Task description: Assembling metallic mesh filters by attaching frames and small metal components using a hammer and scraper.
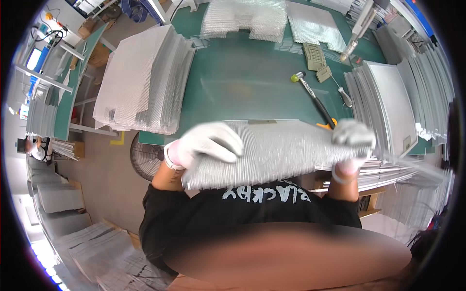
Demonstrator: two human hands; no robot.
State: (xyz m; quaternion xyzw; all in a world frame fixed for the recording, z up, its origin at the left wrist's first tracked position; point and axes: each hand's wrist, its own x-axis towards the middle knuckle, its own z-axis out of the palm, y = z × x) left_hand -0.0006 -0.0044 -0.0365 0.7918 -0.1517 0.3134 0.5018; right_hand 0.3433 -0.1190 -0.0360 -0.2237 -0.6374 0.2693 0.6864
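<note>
A silvery, finely ridged metal panel (272, 148) is held tilted across the front of my body, above the near edge of the green table. My left hand (206, 144), in a white glove, is closed on the panel's left end, with the fingers over its ridged face. At the other end my right hand (354, 138), also gloved, is closed on the right edge; motion blurs its fingers. Beyond the panel lies a hammer (313, 94) with a dark handle and a yellow-green tip. An orange-handled tool (327, 124) shows beside the hammer's handle, partly hidden.
A tall stack of mesh-like panels (133, 82) stands at the table's left. More ridged panels (245, 17) lie at the back. A screwdriver (345, 98) and beige blocks (314, 56) lie at right, near stacked sheets (388, 97). A fan (145, 157) stands left, below the green table (233, 72).
</note>
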